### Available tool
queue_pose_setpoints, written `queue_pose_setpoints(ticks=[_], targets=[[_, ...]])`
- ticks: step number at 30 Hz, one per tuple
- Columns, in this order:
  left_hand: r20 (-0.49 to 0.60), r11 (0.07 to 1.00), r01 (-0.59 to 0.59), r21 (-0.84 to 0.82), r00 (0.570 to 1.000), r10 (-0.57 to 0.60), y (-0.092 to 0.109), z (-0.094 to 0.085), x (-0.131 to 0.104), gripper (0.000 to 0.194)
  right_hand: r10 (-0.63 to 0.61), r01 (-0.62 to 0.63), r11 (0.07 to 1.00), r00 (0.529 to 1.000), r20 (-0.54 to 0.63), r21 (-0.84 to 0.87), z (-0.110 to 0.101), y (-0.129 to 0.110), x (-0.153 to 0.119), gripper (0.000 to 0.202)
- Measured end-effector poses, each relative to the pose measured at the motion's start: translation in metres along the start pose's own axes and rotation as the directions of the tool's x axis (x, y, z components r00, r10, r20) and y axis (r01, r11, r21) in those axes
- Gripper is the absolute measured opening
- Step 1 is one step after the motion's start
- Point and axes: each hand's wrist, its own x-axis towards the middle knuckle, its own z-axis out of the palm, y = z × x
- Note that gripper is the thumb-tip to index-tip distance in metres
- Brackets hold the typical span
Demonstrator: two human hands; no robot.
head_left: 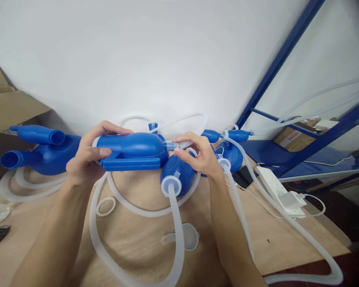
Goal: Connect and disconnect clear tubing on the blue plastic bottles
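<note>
A blue plastic bottle-like part [134, 146] with a flat handle lies level in the air above the table. My left hand [91, 153] is wrapped round its wide, white-rimmed end. At its narrow right end is a clear ribbed connector [184, 145], pinched between the thumb and fingers of my right hand [199, 153]. Just below, a blue container [179, 171] with a white cap [171, 186] has a translucent hose [178, 227] running out of it and looping over the table. Whether the connector is fixed to the blue part cannot be made out.
Blue containers [48, 157] stand at the left beside a cardboard box [14, 107]; more sit behind my right hand. A white ring [105, 206], a clear cap [190, 236], a power strip [275, 187] and hoses lie on the table [131, 243]. A blue metal frame [275, 63] rises at right.
</note>
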Motion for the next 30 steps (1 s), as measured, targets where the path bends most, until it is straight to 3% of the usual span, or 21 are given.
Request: queue_pose_setpoints(ticks=[5,9,12,17,26,28,30], targets=[[-0.106,0.996,-0.09,0.027,0.99,0.093,0.005,0.006,-0.003,0.034,0.014,-0.017,0.998,0.998,0.065,0.057,0.01,-0.002,0.001,0.025],[-0.193,0.996,-0.083,0.04,0.977,0.089,0.006,0.003,-0.004,0.033,-0.015,0.022,0.987,0.999,0.042,-0.161,0.016,-0.003,0.003,0.026],[-0.187,0.994,-0.098,0.054,0.976,0.107,0.004,0.001,-0.003,0.029,-0.002,0.014,0.96,0.999,0.042,-0.279,0.02,-0.002,0.003,0.025],[-0.24,0.978,-0.19,0.085,0.949,0.205,-0.001,0.004,-0.004,0.031,-0.035,0.031,0.98,0.999,-0.016,-0.198,0.031,0.003,0.002,0.024],[-0.04,0.871,-0.343,0.351,0.924,0.38,0.035,0.008,-0.025,0.032,-0.076,0.077,0.997,0.992,-0.105,0.006,0.039,-0.006,0.0,0.02],[0.055,0.788,-0.39,0.477,0.908,0.416,0.038,0.012,-0.03,0.036,-0.05,0.052,0.999,0.994,-0.096,0.011,0.038,-0.004,0.0,0.021],[0.138,0.646,-0.493,0.583,0.844,0.519,0.034,0.019,-0.034,0.039,-0.019,0.019,1.0,1.0,-0.018,-0.019,0.037,0.0,0.0,0.024]])
